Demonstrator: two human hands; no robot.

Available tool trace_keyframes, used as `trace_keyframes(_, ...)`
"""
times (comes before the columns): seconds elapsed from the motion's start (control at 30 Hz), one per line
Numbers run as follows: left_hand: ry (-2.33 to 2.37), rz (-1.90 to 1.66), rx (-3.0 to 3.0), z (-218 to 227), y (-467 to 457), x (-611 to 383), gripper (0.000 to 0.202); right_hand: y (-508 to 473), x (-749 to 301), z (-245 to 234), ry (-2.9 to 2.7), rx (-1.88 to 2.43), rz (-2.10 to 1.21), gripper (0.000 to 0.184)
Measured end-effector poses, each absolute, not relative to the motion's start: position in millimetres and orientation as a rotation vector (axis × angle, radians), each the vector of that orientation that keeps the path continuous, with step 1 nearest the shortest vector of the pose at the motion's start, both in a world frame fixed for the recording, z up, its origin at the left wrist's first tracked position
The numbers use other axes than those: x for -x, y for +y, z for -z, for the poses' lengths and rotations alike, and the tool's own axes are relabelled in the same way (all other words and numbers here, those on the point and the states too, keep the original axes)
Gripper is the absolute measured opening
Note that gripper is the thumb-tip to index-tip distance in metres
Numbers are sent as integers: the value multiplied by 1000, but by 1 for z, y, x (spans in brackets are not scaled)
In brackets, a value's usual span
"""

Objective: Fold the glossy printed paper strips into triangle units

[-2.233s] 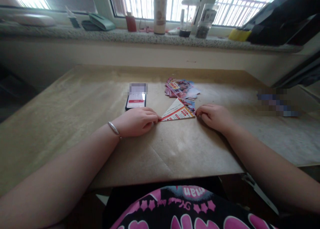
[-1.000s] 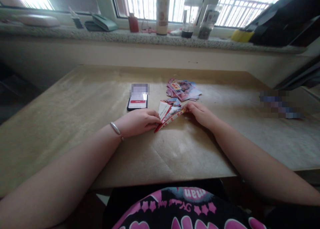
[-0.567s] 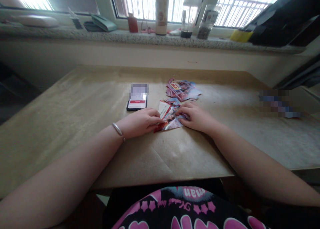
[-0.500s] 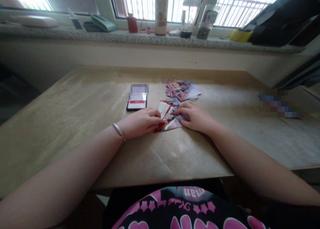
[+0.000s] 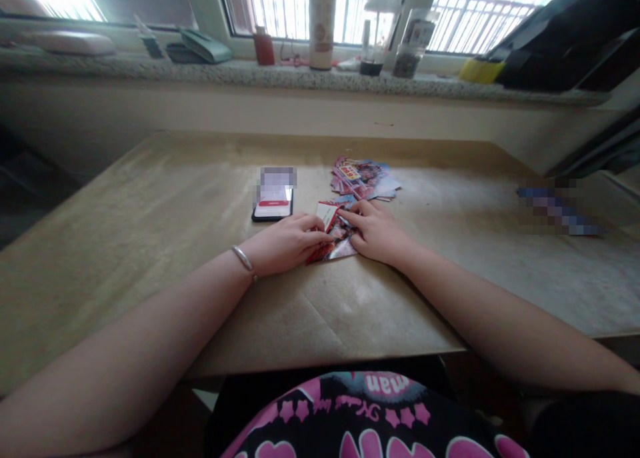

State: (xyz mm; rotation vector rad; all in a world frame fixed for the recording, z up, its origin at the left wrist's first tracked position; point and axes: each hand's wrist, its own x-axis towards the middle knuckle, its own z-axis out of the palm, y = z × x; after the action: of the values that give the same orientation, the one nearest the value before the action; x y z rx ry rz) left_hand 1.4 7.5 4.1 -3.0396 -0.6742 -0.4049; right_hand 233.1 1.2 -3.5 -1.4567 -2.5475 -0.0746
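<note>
The likeliest trouble here is a crooked crease: the folded printed sheet (image 5: 341, 250) lies on the table (image 5: 200, 178) between the two hands, and if the fingers press unevenly, or one side is held less firmly than the other, its layers could slide out of line; the paper looks glossy, so a fingertip might skid on it — and the pale flap (image 5: 327, 213) with the red edge, close to the left fingers, could lift or shift if brushed. The far end of the sheet comes up to the near edge of the fanned pile of printed papers (image 5: 366, 178), whether touching or just short of it I cannot tell; a push away from the body could therefore disturb that pile, while the phone (image 5: 273, 208), just beyond the left hand (image 5: 295, 241), might be nudged by a careless knuckle. The left hand is loosely curled, its fingertips down on the sheet's left side; whether they pinch an edge or merely press is hidden; the right hand (image 5: 377, 231) is more open, fingers spread and reaching over the sheet's right side — resting on it, with no grip visible.
</note>
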Motion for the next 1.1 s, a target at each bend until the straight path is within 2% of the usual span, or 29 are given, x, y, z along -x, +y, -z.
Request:
trace_keyframes(0.2, -625, 341, 2810, -10, 4, 1, 41, 1, -235, 5, -2525, 1453, 74, 63)
trace_keyframes(0.4, -671, 338, 2697, -20, 1, 5, 19, -1, -235, 5, -2528, 1440, 75, 60)
trace_keyframes(0.63, -713, 224, 2636, -21, 6, 10, 30, 1, -242, 7, -2531, 1318, 35, 48)
trace_keyframes(0.87, -913, 263, 2525, -21, 10, 12, 26, 3, -247, 9, -2507, 1132, -17, 40)
trace_keyframes(1.1, -861, 174, 2639, -24, 12, 14, 24, 4, -255, 3, -2593, 845, -141, 24)
